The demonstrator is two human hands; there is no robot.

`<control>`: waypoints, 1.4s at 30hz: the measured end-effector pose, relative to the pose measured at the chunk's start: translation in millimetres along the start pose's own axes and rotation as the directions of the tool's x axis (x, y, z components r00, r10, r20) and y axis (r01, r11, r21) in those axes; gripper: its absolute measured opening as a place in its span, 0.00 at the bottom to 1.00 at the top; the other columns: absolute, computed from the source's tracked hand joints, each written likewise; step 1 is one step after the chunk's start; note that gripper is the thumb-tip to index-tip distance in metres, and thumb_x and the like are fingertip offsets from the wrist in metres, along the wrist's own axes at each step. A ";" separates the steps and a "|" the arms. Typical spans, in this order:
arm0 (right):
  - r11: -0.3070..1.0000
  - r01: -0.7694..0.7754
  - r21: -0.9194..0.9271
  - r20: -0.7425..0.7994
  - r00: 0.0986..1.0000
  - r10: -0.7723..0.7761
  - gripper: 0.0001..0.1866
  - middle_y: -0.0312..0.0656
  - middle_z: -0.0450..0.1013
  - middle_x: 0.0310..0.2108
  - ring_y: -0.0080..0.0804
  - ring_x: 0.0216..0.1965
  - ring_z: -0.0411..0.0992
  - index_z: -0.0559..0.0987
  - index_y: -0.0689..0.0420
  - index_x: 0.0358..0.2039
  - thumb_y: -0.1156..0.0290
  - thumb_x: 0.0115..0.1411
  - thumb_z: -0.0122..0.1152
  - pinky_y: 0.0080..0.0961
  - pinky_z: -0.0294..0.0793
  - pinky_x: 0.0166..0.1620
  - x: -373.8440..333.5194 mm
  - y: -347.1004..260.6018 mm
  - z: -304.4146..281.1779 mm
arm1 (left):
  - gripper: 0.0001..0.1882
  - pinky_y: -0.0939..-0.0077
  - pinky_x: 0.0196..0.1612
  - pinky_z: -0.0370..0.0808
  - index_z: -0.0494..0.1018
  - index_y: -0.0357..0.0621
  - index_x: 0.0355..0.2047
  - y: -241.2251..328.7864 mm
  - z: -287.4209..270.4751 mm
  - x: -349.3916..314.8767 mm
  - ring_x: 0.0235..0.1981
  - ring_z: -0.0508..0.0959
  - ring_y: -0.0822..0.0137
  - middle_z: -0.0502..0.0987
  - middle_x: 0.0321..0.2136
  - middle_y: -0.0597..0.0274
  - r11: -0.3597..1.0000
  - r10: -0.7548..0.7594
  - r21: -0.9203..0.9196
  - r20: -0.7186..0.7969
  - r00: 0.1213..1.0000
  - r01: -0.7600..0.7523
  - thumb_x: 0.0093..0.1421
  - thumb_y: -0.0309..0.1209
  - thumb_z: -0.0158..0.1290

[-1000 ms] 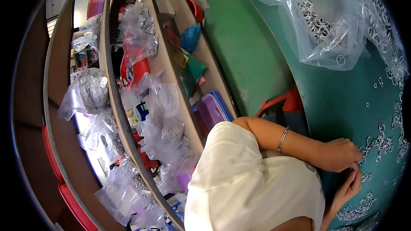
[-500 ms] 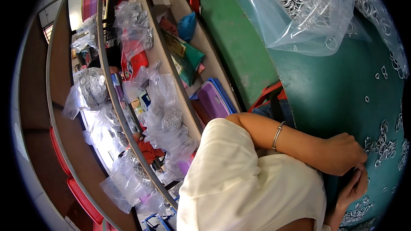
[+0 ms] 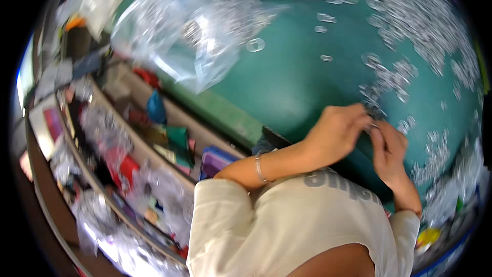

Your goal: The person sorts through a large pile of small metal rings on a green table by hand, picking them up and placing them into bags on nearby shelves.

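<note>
Small metal piece (image 3: 377, 119) located right of frame centre, at the point where the two hands meet; motion blur hides its exact form. It sits at the tips of the left hand (image 3: 335, 131), on that hand's right side, and just up and left of the right hand (image 3: 391, 150). Left hand: thumb and fingers drawn together in a pinch on the piece. Right hand: thumb and forefinger likewise closed on it from the other side. How much of the piece each covers, cannot tell.

Just above the fingertips: a loose cluster of silver rings (image 3: 404, 72) on the green worktop (image 3: 292, 79). Further clusters lie right of the right hand, the nearest being a small group (image 3: 406, 124). A few separate links (image 3: 326, 58) lie above the left hand, well apart from it. Large spread of rings (image 3: 410, 23) along the upper right.

Upper left: clear plastic bag (image 3: 205, 66) with rings in it, resting on the worktop. Lower right: more clear plastic (image 3: 453, 190), a yellow item (image 3: 428, 237) below it.

Left wrist carries a metal bangle (image 3: 260, 168); cream shirt (image 3: 287, 225) fills the lower middle. Lower left: shelving with clear bags (image 3: 171, 195), a blue bag (image 3: 156, 106) and a green packet (image 3: 177, 141).
</note>
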State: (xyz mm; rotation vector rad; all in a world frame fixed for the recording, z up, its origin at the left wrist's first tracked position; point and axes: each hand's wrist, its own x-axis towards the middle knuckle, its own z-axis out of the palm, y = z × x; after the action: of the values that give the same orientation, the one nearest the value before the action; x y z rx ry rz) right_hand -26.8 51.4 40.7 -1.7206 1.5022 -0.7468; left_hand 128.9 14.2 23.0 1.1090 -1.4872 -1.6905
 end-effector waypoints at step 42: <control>0.702 -0.288 0.651 -0.007 0.923 0.385 0.15 0.31 0.58 0.13 0.17 0.18 0.55 0.69 0.63 0.24 0.65 0.62 0.46 0.19 0.56 0.20 -53.6 -39.0 13.2 | 0.17 0.88 0.18 0.61 0.72 0.40 0.38 17.1 19.4 -51.6 0.18 0.63 0.80 0.72 0.30 0.63 0.863 0.466 0.289 -0.142 0.873 -0.414 0.46 0.20 0.58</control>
State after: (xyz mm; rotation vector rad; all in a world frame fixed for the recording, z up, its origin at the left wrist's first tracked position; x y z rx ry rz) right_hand -2.1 108.6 66.9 -0.8549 1.3741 -1.0474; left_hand 133.8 65.1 49.7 0.9384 -1.6929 -1.0594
